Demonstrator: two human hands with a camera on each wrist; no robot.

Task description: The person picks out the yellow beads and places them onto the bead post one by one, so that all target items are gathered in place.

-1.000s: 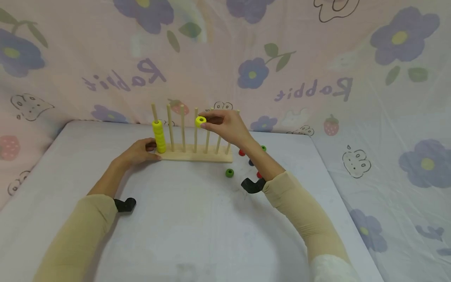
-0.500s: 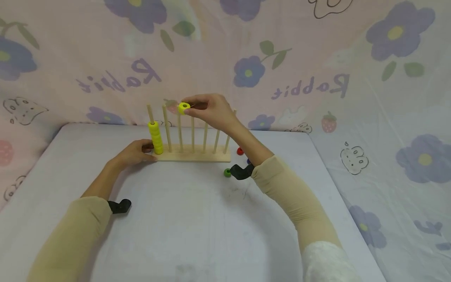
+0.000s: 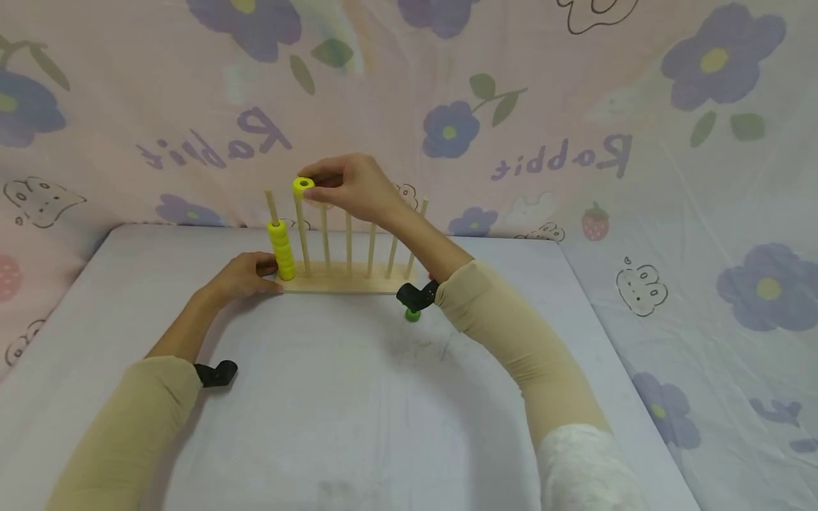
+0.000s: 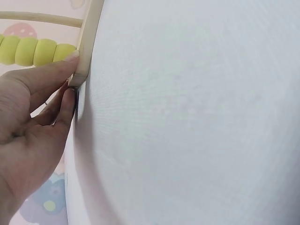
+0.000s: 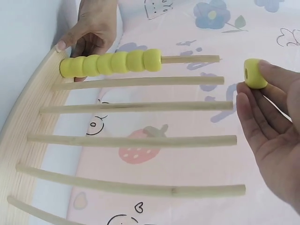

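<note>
A wooden peg rack [image 3: 345, 286] with several upright pegs stands on the white table. Its leftmost peg carries a stack of yellow beads [image 3: 281, 250], with bare peg showing above. My left hand [image 3: 239, 279] holds the left end of the rack's base; in the left wrist view its thumb lies on the base beside the lowest bead. Between thumb and fingers, my right hand [image 3: 358, 188] pinches a single yellow bead [image 5: 256, 75]. That bead is just beyond the tips of the two leftmost pegs in the right wrist view, apart from them, its hole facing the pegs.
A green bead [image 3: 412, 316] lies in front of the rack's right end, partly behind the black wrist mount [image 3: 417, 296]. A bit of red [image 3: 431, 275] shows by the right forearm. A patterned cloth [image 3: 383, 92] hangs behind the table.
My right hand has moved left and upward with the yellow bead, from mid-rack to near the left pegs. The left hand stays at the base. The right forearm now covers most loose beads.
</note>
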